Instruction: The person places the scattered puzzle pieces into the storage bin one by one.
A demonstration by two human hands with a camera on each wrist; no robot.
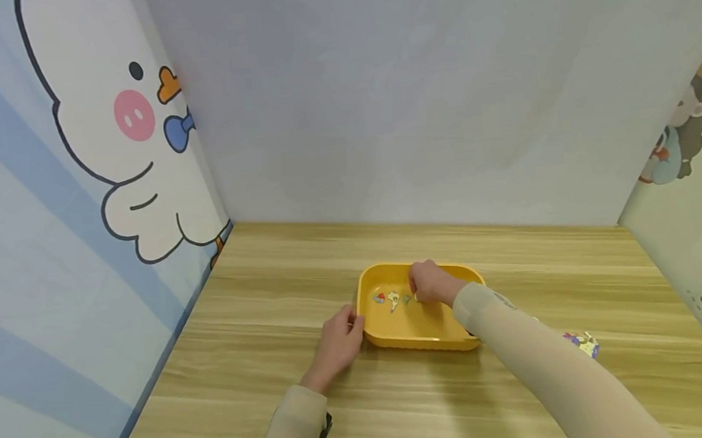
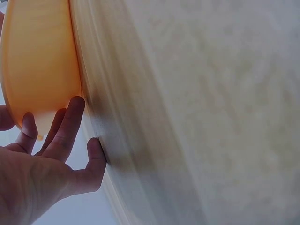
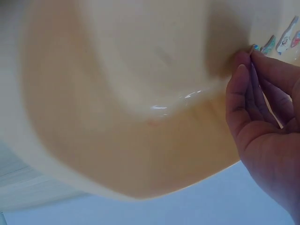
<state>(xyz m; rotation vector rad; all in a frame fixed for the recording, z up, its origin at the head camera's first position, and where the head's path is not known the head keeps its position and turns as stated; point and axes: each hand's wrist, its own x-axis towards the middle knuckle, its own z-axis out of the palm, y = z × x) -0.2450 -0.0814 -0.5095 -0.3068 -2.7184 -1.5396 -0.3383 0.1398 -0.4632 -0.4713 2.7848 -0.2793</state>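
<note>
A shallow yellow plastic tray (image 1: pixel 416 343) stands on the wooden table. At its left end, my left hand (image 1: pixel 340 337) holds the edge; bent fingers (image 2: pixel 65 133) rest against the outer wall. My right hand (image 1: pixel 432 283) reaches down inside the tray, and its thumb and fingertips pinch a small thin piece (image 3: pixel 254 47) of which only a blue-green tip shows. Beside that hand, several small colourful flat pieces lie in a row on the tray floor: a red and blue one (image 1: pixel 379 298), a pale yellow one (image 1: pixel 393 301) and a greenish one (image 3: pixel 268 45).
More colourful pieces (image 1: pixel 582 344) lie on the table (image 1: pixel 610 281) to the right, partly behind the right sleeve (image 1: pixel 541 355). A grey-white backdrop (image 1: pixel 404 105) rises behind the table, and printed cloth walls (image 1: pixel 28 203) flank it.
</note>
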